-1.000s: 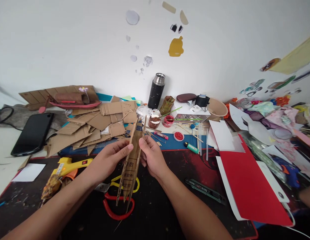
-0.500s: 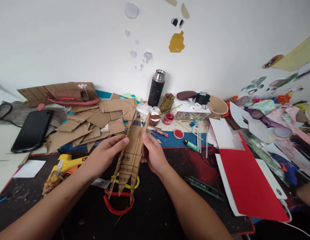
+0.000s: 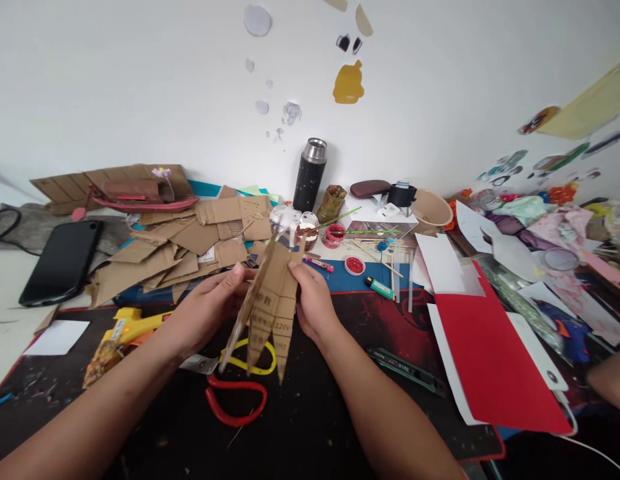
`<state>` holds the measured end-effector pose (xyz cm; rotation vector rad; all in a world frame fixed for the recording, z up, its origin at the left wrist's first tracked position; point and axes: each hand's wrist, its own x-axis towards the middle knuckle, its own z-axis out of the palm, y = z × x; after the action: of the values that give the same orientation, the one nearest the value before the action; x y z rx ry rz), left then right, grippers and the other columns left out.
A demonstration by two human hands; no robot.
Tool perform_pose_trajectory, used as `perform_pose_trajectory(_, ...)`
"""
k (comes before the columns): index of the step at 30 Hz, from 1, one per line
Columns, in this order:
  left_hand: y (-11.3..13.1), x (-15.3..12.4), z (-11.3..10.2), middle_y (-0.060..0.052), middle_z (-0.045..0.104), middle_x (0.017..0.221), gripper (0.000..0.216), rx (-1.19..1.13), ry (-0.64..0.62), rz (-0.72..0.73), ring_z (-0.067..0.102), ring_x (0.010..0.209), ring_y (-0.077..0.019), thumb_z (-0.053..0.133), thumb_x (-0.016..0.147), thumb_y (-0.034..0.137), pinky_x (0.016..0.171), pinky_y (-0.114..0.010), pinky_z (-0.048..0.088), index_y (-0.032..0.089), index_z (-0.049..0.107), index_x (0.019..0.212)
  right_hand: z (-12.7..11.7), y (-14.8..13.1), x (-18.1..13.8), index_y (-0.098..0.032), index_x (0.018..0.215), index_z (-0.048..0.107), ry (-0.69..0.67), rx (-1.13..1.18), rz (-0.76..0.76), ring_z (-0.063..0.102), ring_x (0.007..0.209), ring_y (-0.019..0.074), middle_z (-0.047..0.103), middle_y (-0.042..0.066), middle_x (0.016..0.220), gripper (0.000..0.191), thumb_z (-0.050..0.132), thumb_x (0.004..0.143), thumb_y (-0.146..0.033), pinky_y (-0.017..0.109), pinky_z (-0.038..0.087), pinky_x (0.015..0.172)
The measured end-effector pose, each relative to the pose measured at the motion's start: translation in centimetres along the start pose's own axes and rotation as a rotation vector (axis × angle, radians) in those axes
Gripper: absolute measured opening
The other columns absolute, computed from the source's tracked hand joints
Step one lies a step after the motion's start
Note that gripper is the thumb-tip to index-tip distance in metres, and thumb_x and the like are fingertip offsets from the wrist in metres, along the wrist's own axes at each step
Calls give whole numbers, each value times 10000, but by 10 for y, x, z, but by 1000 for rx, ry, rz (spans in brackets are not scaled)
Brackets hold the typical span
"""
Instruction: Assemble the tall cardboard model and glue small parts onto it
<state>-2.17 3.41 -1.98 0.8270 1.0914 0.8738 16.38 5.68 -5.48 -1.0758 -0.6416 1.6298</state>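
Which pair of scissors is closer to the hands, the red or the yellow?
The yellow scissors: their handle sits right behind the cardboard piece. The red scissors lie lower, nearer the person.

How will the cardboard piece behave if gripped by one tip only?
Probably light: the cardboard piece is thin, held by the left hand and right hand at its edges. Its long pointed strips splay apart, so likely floppy there and easily creased.

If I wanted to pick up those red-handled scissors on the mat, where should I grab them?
Probably the red loop handle, coming from the near side: it lies flat and bare on the black mat, while the blade end sits under the cardboard piece held by the left hand and right hand.
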Motion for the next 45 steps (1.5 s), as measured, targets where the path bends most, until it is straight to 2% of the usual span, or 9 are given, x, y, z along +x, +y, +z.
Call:
perform_pose_trajectory(4,4,1,-4,-119,868,928,918,-44,-109,-44,792,731,-290,754,734,1012,585,-348,597,227,893,1190,-5,-7,7,-238,803,605,93,52,-64,463,418,110,566,-77,558,494,945,731,-590,224,280,375)
perform_pose_trajectory(9,9,-4,-6,-134,887,1190,988,-96,-280,70,834,1080,-418,762,618,1066,820,-453,694,294,913,1216,-5,-17,7,-204,834,659,106,75,-133,541,398,115,650,-34,578,527,980,701,-599,213,318,375)
perform_pose_trajectory(12,11,-7,-7,-127,854,1396,829,-101,-108,116,800,1210,-430,936,643,899,869,-461,701,288,902,1202,-3,-16,6,-208,820,648,129,85,-119,550,376,124,617,-50,528,534,994,675,-588,211,311,364)
perform_pose_trajectory(15,13,-6,-6,-106,891,1303,633,-108,99,87,812,1192,-365,1071,669,646,827,-362,695,256,883,1131,-2,-13,5,-209,804,641,118,61,-122,551,357,137,579,-56,477,507,961,727,-595,217,309,362)
perform_pose_trajectory(20,16,3,-6,-80,914,1008,603,-121,163,86,837,817,-234,1148,525,532,710,-292,704,180,880,934,1,-10,1,-179,883,707,52,16,-166,586,382,147,659,-15,544,531,936,761,-642,221,319,365)
perform_pose_trajectory(29,36,12,-45,-13,875,789,617,-132,332,99,780,678,-134,1197,300,411,596,-157,656,205,883,791,-6,-10,5,-227,942,694,17,89,-195,588,415,122,668,-37,642,663,889,790,-843,198,320,349)
perform_pose_trajectory(35,52,8,-71,-79,909,862,659,39,308,25,824,754,-230,1178,297,515,667,-266,716,209,880,799,-11,-17,9,-214,923,709,96,100,-228,517,417,62,689,-40,769,710,941,702,-847,190,334,347)
perform_pose_trajectory(40,59,3,-91,-62,906,905,727,104,370,75,791,776,-209,1156,330,562,636,-227,663,222,898,919,-10,-17,7,-206,867,701,45,-3,-228,513,419,58,663,-51,744,603,988,713,-713,185,330,356)
perform_pose_trajectory(45,66,-1,-90,-104,874,817,1017,-38,341,81,777,736,-308,957,319,962,569,-376,685,243,919,1036,-12,-15,9,-186,854,721,119,8,-201,538,414,60,673,-40,772,590,998,694,-681,189,312,350)
